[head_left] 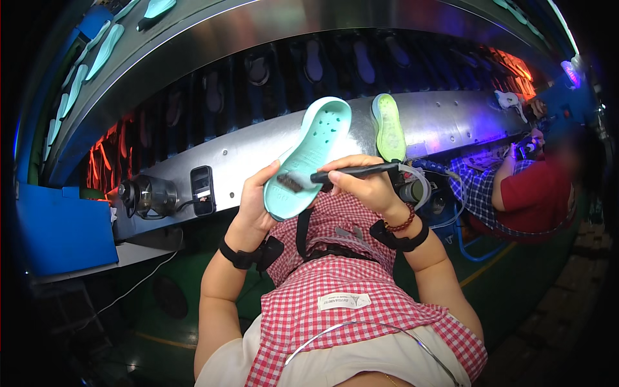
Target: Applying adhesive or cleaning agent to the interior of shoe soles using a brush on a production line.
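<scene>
My left hand (256,197) grips the heel end of a turquoise shoe sole (298,155), its hollow inner side facing up and dotted with small holes toward the toe. In my right hand (367,187) is a black-handled brush (351,172), held like a pen. A pale hose runs from the back end of its handle. The dark bristles (290,183) rest against the inside of the heel, blurred a little there. Beyond my right hand, a yellow-green sole (389,128) lies on the metal ledge, apart from both hands.
A metal ledge (445,122) curves along a conveyor carrying dark sole shapes, with red-orange glowing ends. On the ledge's left are a glass pot (155,197) and a phone (202,190). Turquoise soles (105,51) line the upper belt. At right sits another person in a red top (538,187).
</scene>
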A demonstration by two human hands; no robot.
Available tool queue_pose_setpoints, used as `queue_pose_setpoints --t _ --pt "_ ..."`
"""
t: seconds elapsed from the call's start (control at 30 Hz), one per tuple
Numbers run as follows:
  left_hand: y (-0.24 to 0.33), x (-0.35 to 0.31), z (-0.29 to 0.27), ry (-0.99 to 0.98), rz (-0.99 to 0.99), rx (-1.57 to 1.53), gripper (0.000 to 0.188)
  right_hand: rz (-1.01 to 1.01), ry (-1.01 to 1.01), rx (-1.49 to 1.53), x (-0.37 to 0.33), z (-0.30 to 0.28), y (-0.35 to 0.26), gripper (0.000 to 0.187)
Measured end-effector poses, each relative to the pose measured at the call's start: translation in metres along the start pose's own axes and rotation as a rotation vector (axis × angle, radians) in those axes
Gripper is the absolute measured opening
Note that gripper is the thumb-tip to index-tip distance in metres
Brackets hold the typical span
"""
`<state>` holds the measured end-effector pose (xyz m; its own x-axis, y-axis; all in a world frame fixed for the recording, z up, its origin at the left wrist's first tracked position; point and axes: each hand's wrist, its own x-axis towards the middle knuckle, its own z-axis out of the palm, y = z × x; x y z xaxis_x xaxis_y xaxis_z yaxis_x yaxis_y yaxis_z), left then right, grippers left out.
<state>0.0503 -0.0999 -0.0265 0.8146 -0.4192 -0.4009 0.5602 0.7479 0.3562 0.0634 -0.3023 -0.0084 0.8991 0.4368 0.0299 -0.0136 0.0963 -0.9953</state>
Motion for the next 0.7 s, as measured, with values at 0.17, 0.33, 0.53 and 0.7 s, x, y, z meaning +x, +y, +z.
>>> queue_pose_setpoints --t 0.17,0.33,0.53,0.7 --pt "0.0 0.001 -0.014 -0.061 0.01 -0.028 0.046 -0.086 0.205 -0.068 0.007 -0.008 0.009 0.017" --pt "-0.007 0.005 -0.011 -0.025 0.035 -0.027 0.046 -0.339 0.519 -0.449 0.033 -0.019 0.031 0.017" --pt "-0.006 0.013 -0.013 0.04 0.083 -0.026 0.044 -0.587 0.331 -0.65 0.017 0.022 0.032 0.021" --pt "0.02 0.002 0.005 -0.03 0.137 0.138 0.046 0.036 -0.178 0.192 -0.009 -0.011 -0.007 0.019"
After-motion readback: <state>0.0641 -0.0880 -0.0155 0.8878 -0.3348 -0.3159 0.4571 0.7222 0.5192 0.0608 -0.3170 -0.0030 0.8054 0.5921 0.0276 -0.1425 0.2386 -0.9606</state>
